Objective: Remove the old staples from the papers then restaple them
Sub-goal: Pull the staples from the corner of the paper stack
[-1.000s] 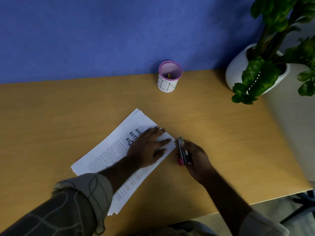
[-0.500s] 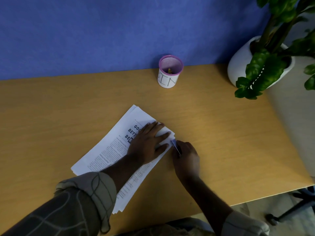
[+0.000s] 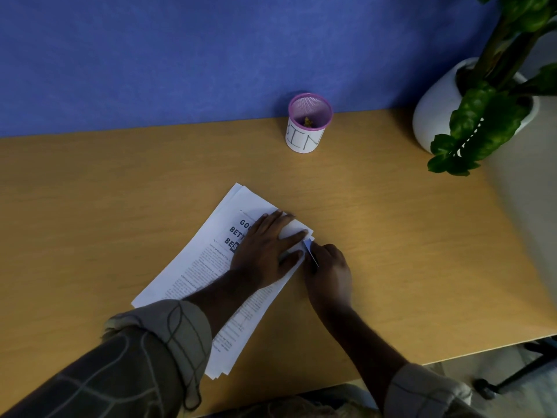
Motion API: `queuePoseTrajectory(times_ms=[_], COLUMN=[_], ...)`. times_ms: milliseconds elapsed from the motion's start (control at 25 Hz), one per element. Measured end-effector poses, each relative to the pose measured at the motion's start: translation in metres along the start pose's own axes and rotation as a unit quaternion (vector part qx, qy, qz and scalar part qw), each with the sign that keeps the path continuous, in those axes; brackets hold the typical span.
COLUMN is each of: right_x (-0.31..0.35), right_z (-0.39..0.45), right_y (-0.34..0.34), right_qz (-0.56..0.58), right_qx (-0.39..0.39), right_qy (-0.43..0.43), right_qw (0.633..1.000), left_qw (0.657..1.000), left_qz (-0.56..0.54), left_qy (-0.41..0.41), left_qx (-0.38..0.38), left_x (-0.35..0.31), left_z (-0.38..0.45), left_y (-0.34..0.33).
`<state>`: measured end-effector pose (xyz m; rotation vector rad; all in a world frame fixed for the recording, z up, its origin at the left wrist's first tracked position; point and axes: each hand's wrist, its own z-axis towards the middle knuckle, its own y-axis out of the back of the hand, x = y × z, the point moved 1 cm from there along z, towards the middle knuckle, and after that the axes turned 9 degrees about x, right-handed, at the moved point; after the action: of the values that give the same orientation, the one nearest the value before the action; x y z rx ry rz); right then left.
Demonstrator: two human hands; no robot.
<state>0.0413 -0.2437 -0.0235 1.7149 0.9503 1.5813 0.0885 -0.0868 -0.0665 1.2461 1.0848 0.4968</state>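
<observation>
A stack of printed papers (image 3: 208, 254) lies at an angle on the wooden desk (image 3: 90, 206). My left hand (image 3: 265, 245) rests flat on its upper right part, fingers spread and straight, pressing it down. My right hand (image 3: 330, 273) grips a small metal staple tool (image 3: 310, 251), whose tip sits at the papers' right corner, just beside my left fingertips. Most of the tool is hidden inside my right fist. The staple itself cannot be made out.
A pink mesh cup (image 3: 309, 123) labelled BIN stands at the desk's back edge by the blue wall, with small bits inside. A white pot with a green plant (image 3: 470, 116) stands at the back right. The desk's front edge runs behind my right forearm.
My right hand has moved left with the tool, from beside the papers to their right corner. My left hand has stayed pressed on the stack.
</observation>
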Motion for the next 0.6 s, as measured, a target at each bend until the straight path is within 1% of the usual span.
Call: queuePoseTrajectory(times_ms=[160,360,600], right_x=[0.0034,0.0056,0.0042], right_z=[-0.0022,-0.004,-0.001], right_y=[-0.0027,-0.0068,-0.0094], right_qz=[-0.013,-0.027,-0.009], right_qx=[0.011,0.007,0.003], right_qy=[-0.001,-0.011,-0.02], right_qw=[1.0,1.0,1.0], left_qw=[1.0,1.0,1.0], left_qz=[-0.006,-0.004,0.005], left_qy=[-0.005,-0.008,-0.008], left_qx=[-0.002,-0.007,0.005], left_x=[0.0003,0.0001,-0.0014], left_z=[-0.0007,-0.0003,-0.0012], left_y=[0.0006,0.0029,0.0041])
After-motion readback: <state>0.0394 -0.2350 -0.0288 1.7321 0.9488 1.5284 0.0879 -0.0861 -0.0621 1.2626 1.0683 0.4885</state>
